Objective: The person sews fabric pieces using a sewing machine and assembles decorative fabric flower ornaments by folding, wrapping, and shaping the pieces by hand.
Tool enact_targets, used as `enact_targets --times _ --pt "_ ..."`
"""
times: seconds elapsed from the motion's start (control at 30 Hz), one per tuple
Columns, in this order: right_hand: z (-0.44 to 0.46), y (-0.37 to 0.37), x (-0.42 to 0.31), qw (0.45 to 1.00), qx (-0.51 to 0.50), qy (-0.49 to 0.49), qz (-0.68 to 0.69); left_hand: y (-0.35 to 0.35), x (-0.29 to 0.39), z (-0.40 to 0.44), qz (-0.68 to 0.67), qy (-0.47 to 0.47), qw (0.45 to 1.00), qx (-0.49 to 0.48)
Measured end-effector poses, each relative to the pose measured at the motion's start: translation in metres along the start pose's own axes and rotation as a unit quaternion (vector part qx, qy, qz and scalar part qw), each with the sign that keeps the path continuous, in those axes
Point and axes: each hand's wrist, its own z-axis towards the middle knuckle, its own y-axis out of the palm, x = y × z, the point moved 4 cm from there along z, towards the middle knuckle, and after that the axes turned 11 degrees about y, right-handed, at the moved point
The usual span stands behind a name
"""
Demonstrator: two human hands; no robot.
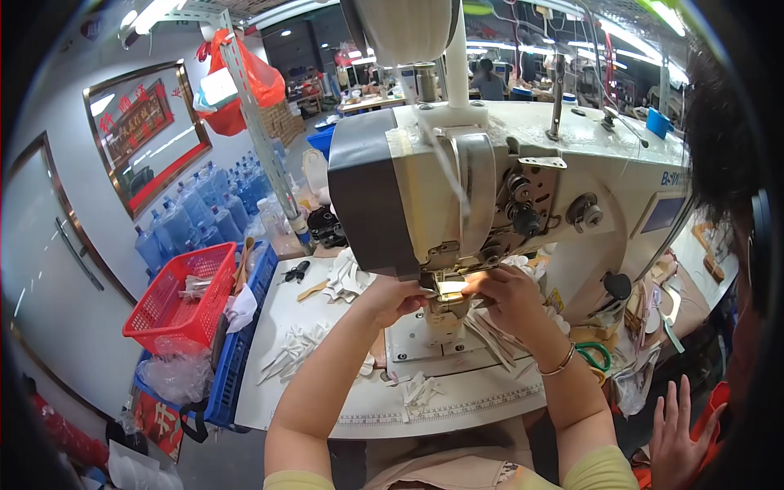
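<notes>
My left hand (392, 300) is closed in a pinch just left of the needle area of a large industrial sewing machine (425, 196). On the other side, my right hand (508, 296) has its fingers pinched together close to the presser foot. Between the fingertips a small pale strip (452, 287) lies under the machine's bright lamp; its ends are partly hidden by my fingers. Below it stands the machine's post (445, 327) on a metal plate. A bundle of long pale strips (493, 339) fans out beneath my right hand.
Piles of white strips (302, 353) lie on the table (359, 420), with black snips (296, 271) behind. Green-handled scissors (594, 354) rest right of my wrist. A red basket (155, 327) sits in a blue crate (233, 359) at left. Another person's hand (680, 441) is at lower right.
</notes>
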Motion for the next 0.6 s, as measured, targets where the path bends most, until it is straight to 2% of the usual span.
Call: enact_targets --times 0.2,0.27,0.37,0.4,0.47,0.5,0.57,0.6 --pt "0.002 -0.003 -0.003 1.000 0.017 0.011 0.000 -0.004 -0.003 0.006 -0.008 0.011 1.000 -0.020" --pt "0.001 -0.004 0.002 0.995 0.004 0.012 0.095 -0.005 -0.005 0.006 0.008 0.006 1.000 -0.028" --pt "-0.009 -0.017 0.012 0.993 0.038 0.052 0.095 -0.004 -0.005 0.002 -0.002 0.012 1.000 -0.019" --pt "-0.018 -0.013 0.024 0.975 0.036 0.139 0.169 -0.004 -0.007 0.003 -0.001 0.013 1.000 -0.020" --pt "-0.033 -0.016 0.036 0.958 0.061 0.216 0.180 -0.007 -0.011 0.005 0.010 0.001 1.000 -0.008" --pt "-0.041 -0.010 0.046 0.952 0.132 0.200 0.192 -0.006 -0.011 0.004 -0.013 0.029 0.999 -0.009" --pt "-0.064 -0.005 0.059 0.899 0.047 0.368 0.234 -0.005 -0.014 -0.003 -0.014 0.030 0.999 -0.021" --pt "-0.073 -0.003 0.057 0.854 0.056 0.420 0.301 -0.003 -0.017 -0.008 -0.019 0.029 0.999 -0.030"
